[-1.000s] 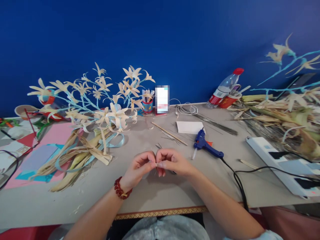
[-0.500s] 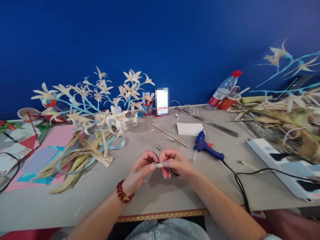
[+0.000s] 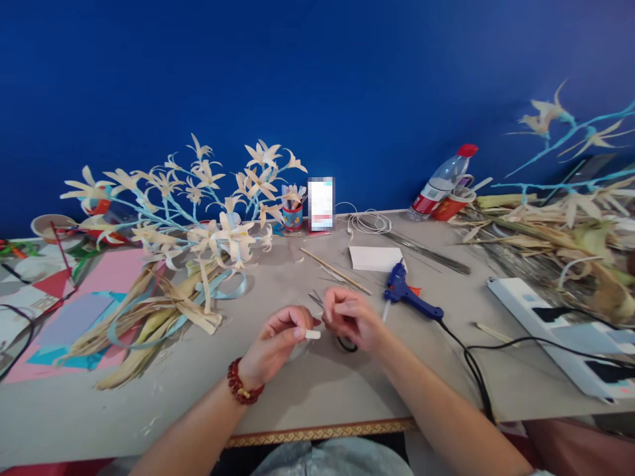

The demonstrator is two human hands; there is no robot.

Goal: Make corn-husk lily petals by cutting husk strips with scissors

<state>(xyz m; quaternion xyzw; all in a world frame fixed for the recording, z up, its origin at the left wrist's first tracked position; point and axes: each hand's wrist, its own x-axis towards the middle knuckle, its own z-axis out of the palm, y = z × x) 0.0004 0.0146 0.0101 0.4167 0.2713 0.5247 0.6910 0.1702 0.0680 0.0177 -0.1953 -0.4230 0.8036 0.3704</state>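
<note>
Between the thumb and fingers of my left hand (image 3: 288,330) is pinched a small pale strip (image 3: 312,335), looking like a bit of corn husk. Close by on its right, my right hand (image 3: 354,317) has its fingers curled together; whether anything thin is in them is hidden. Under and beside the right hand lies a pair of scissors, with the black handle (image 3: 347,345) partly showing and the blade tips pointing away. Just right of that hand, a blue glue gun (image 3: 414,299) rests on the table with its clear glue stick showing.
Husk flowers on blue stems (image 3: 198,198) stand at the left, behind dried husks (image 3: 149,330) and coloured paper (image 3: 114,271). A phone (image 3: 321,203), a white card (image 3: 377,258), wires (image 3: 431,251), a bottle (image 3: 441,182) and a power strip (image 3: 550,337) with black cables lie beyond and rightward.
My right hand has let go of the pale strip and drawn slightly up and right, its fingers curling. My left hand keeps the strip, now seen from its free end.
</note>
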